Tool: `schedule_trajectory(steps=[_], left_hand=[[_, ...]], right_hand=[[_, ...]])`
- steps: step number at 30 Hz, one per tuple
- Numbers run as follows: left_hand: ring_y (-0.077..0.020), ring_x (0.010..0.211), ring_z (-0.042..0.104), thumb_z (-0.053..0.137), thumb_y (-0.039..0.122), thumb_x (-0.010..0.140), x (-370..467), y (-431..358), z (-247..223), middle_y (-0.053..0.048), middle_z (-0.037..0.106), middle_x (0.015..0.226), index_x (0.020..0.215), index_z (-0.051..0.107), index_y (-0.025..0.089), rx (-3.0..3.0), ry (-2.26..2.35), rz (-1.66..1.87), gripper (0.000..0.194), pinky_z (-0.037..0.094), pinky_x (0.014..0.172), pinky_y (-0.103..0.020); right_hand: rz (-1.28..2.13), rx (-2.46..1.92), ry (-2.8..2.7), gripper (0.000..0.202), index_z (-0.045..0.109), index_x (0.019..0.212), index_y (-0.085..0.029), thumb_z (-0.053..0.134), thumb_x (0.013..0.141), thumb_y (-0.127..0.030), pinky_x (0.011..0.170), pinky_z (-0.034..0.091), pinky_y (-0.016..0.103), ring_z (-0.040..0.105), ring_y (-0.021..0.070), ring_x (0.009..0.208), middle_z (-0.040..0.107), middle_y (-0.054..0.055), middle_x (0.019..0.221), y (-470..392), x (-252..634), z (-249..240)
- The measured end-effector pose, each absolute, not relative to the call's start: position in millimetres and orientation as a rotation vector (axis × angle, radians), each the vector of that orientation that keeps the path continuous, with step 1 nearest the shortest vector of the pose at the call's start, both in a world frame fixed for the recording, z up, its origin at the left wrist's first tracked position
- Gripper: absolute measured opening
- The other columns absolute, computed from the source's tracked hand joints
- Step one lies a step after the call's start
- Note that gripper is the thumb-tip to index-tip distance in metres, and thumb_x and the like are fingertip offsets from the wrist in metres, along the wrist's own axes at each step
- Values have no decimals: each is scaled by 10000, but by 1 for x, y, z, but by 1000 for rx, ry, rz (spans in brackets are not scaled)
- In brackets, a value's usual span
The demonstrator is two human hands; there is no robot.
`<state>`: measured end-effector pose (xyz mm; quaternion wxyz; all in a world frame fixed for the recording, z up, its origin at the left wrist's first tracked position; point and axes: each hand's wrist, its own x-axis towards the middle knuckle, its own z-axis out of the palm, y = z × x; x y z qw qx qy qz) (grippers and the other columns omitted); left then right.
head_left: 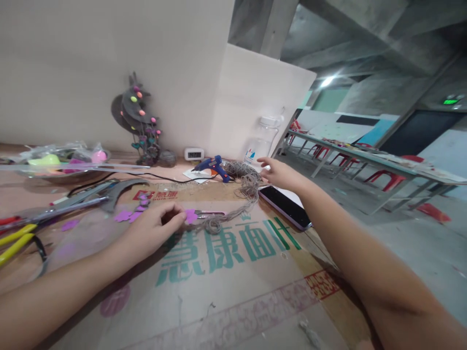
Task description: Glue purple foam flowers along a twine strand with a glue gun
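My left hand point(156, 223) rests low over the printed cardboard point(233, 287), its thumb and fingers curled together; what they hold, if anything, is hidden. Just past its fingertips lie a purple felt flower point(190, 216) and a loose coil of grey yarn point(213, 224). My right hand point(275, 172) hovers at the right, beside the tangled grey yarn point(250, 182), with its fingers bent and apart and nothing seen between them. Below that hand a dark-screened phone point(286, 206) lies on the table.
A blue glue gun point(215, 167), a small clock point(193, 154) and a clear bottle point(264, 138) stand behind. Further left are a decorated grey moon point(136, 109), a bowl of wrapped pieces point(69, 163) and yellow-handled scissors point(18, 240).
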<state>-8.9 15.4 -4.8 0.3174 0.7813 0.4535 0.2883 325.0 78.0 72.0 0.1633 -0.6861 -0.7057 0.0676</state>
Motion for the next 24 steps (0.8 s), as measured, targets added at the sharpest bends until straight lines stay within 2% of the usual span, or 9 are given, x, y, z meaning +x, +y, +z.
schedule_trajectory(steps=[2,5,6,9,14,18,21,24], left_hand=[[-180,733,588,406,422,833,-9,15,-4,-12,633,722,760,567,178,2062,1197,756,301,424,636,-256],[-178,734,594,417,436,836,-9,16,-3,-12,641,729,761,560,178,2004,1213,771,304,431,652,-259],[-175,730,595,419,442,839,-10,16,-4,-14,640,729,765,556,177,1969,1219,785,307,434,656,-261],[-166,733,595,429,443,845,-10,17,-6,-22,639,745,798,542,175,1853,1188,850,294,442,666,-261],[-160,729,575,427,429,852,-8,13,-3,-16,609,731,804,520,177,1861,1128,865,273,432,681,-268],[-163,740,566,409,411,857,-7,11,-1,-17,600,738,773,525,174,1937,1105,826,277,419,685,-272],[-166,749,565,401,414,864,-8,12,-3,-18,592,749,780,533,173,1956,1096,818,287,419,699,-279],[-168,746,563,400,417,869,-9,13,-5,-20,587,751,784,530,175,1953,1098,816,288,419,692,-279]], right_hand=[[205,-1936,-2125,346,557,1147,-175,521,806,-224,670,482,250,629,169,810,633,91,1093,70,321,78],[516,-1732,-2519,237,641,981,-214,514,820,-331,659,454,236,622,153,758,682,19,914,51,300,84],[566,-1659,-2635,234,648,968,-222,535,807,-349,658,442,235,617,153,764,680,13,912,44,291,84],[426,-1614,-2769,234,642,980,-230,575,780,-333,607,395,234,593,154,739,665,22,895,27,267,79],[362,-1613,-2795,318,602,1011,-238,633,730,-385,613,381,232,580,178,802,624,39,1006,22,255,65],[421,-1538,-2803,213,631,951,-212,600,758,-298,668,395,240,577,172,821,613,49,1012,31,261,55],[508,-1507,-2768,120,634,840,-187,533,794,-232,649,395,237,581,149,741,645,33,850,36,262,52],[713,-1514,-2688,149,574,795,-171,443,845,-223,566,389,225,549,109,570,632,7,710,37,262,53]])
